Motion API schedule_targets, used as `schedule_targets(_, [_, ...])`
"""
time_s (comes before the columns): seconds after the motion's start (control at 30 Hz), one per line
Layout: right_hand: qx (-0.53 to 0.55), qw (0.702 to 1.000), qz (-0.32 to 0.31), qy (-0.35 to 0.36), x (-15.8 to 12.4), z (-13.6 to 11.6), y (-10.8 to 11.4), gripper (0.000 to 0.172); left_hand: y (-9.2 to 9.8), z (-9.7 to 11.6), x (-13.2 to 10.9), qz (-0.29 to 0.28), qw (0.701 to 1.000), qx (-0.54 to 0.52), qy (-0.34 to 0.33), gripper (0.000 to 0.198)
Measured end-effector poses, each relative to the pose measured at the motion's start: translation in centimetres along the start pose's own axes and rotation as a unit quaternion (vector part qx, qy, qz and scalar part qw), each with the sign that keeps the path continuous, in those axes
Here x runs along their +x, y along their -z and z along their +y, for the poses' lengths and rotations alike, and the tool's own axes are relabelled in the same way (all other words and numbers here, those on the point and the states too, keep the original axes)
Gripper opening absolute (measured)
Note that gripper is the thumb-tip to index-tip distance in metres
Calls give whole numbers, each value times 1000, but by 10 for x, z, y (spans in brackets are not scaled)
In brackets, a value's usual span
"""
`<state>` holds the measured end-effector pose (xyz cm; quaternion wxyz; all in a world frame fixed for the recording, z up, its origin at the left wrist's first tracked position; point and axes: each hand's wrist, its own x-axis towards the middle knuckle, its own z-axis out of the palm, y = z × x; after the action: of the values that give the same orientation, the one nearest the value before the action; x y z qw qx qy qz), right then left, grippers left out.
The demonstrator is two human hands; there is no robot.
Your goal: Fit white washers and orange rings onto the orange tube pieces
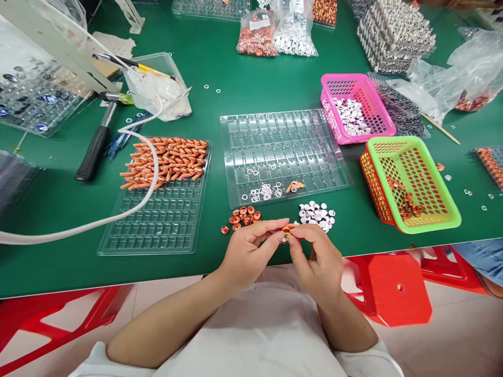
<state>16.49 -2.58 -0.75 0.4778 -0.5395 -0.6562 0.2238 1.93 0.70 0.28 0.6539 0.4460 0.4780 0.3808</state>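
Observation:
My left hand and my right hand meet at the green table's near edge, both pinching one small orange part between fingertips. Just beyond them lie a small pile of orange rings and a pile of white caps. A clear plastic tray sits further out, holding several thin white rings and one finished orange piece. To the left, another clear tray carries rows of finished orange pieces.
A green-and-orange basket with orange parts and a pink basket with white caps stand at right. A hammer, a white hose, a clear box and bags of parts lie farther back. Red stools stand under the table.

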Motion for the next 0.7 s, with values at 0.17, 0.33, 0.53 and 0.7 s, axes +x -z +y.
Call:
schedule_targets(0.17, [-45,998,-8,31,1,3,0,26,2,-2,-1,-6,1000,8,-13,22])
schedule_targets(0.33, [-71,995,-33,53,-1,6,1,32,3,-4,0,-14,1000,20,-15,23])
schedule_targets(0.53, [-42,996,-68,32,2,7,6,31,6,-5,1,-18,998,50,-31,23])
schedule_targets(0.7, [-52,993,-91,53,3,10,11,32,9,-3,2,-28,999,34,-12,22])
